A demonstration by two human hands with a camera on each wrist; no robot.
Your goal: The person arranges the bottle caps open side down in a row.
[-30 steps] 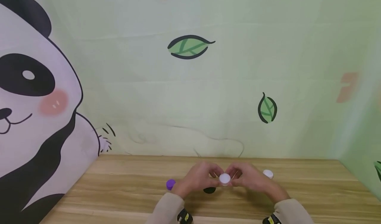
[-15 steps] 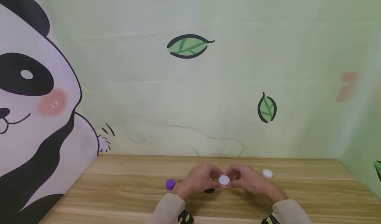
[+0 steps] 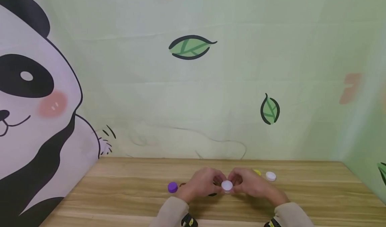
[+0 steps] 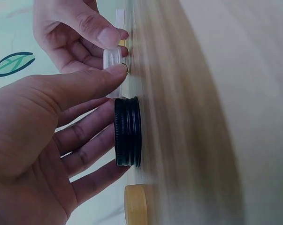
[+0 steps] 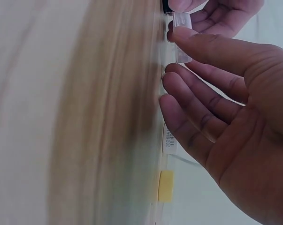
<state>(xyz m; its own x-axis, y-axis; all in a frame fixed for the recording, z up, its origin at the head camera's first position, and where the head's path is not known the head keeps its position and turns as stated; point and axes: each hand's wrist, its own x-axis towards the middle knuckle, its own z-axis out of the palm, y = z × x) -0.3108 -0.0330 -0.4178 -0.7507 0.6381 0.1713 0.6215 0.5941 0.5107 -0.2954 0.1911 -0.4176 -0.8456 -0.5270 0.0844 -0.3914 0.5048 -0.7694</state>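
Both hands pinch a white ribbed bottle cap [image 3: 227, 185] between them, just over the table, its round flat top facing up. My left hand [image 3: 202, 184] holds its left side, and in the left wrist view the thumb [image 4: 114, 72] presses the ribbed edge of the translucent white cap [image 4: 112, 57]. From the other side my right hand [image 3: 249, 182] grips it, thumb [image 5: 186, 35] on the ribbed side. A black threaded lid [image 4: 127, 132] lies close to the left hand's loose fingers; that hand partly hides the black lid [image 3: 212, 194] in the head view.
On the wooden table [image 3: 120, 200], a purple cap [image 3: 172, 187] and a partly hidden brown thing [image 3: 182, 184] lie left of the left hand. A yellow cap [image 3: 257, 172] and another white cap [image 3: 270, 176] lie beyond the right hand. An orange cap [image 4: 135, 205] shows in the left wrist view.
Both hands have come slightly down and toward me with the white cap. The yellow cap and the brown thing now show beside the hands; the black lid is more covered.
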